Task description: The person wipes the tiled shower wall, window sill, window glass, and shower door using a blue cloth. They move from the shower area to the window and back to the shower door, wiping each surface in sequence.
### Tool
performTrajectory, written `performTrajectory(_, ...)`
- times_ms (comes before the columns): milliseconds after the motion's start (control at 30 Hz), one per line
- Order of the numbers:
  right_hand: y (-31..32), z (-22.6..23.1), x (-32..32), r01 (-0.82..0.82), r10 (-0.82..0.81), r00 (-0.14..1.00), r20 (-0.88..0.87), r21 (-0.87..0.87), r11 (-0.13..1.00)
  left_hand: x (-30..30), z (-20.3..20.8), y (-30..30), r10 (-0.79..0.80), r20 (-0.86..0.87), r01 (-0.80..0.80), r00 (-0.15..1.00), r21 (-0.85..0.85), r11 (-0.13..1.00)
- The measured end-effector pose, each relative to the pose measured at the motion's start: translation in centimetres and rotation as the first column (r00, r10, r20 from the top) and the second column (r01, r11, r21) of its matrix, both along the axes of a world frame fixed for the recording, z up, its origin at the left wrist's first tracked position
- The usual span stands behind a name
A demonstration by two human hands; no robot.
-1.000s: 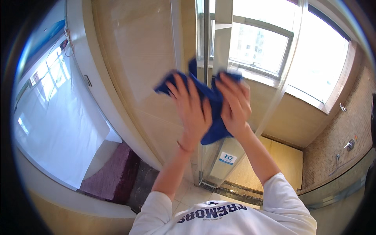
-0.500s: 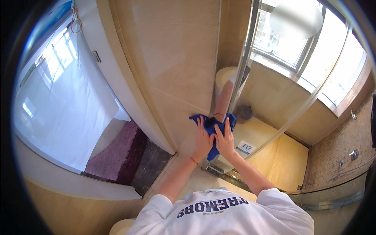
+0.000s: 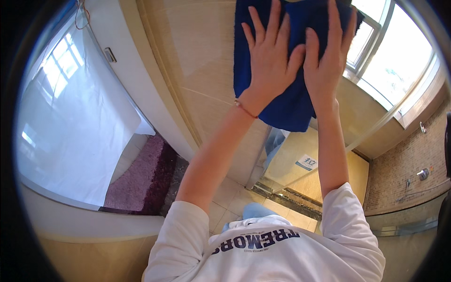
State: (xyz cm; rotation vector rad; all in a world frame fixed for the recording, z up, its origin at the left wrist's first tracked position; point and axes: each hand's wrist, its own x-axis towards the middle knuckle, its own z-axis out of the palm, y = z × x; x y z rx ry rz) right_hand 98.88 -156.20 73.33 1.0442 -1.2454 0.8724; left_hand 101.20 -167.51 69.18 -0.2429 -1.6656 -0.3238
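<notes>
A dark blue cloth (image 3: 287, 115) hangs spread out high in front of me, over the edge where the tiled wall meets the shower glass. My left hand (image 3: 272, 58) lies flat on its left half, fingers stretched and spread. On the right half rests my right hand (image 3: 325, 70), its fingers also extended and pressed against the cloth. Both thumbs point inward, close to each other. The cloth hides most of the glass edge behind it. Below it shows the lower part of the glass panel (image 3: 286, 162).
A sticker (image 3: 306, 162) is on the glass. A window (image 3: 394, 61) and a shower valve (image 3: 423, 174) lie to the right. Leftward are a doorway with a white sheet (image 3: 75, 127), a purple rug (image 3: 134, 181) and a dark stone sill (image 3: 176, 176). A dark threshold (image 3: 296, 199) runs below the glass.
Both hands have moved up from low on the glass edge. The cloth, bunched before, is now spread out under the flat hands.
</notes>
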Motion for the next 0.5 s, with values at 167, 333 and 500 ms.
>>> performTrajectory(167, -0.4, -5.0, 0.6, 0.139, -0.138, 0.984, 0.115, 0.003, 0.99, 0.7, -5.1, -1.0, 0.006, 0.147, -0.008, 0.989, 0.016, 1.0)
performTrajectory(333, 0.8, -18.0, 1.3, 0.163, -0.21, 0.926, 0.314, 0.168, 0.972, 2.0, -15.9, -2.5, 0.052, 0.402, -0.024, 0.914, -0.075, 0.997)
performTrajectory(500, 2.9, -35.3, 0.7, 0.193, -0.284, 0.878, 0.385, 0.259, 0.946, 3.6, -27.0, -3.7, 0.126, 0.651, 0.076, 0.749, -0.274, 0.959)
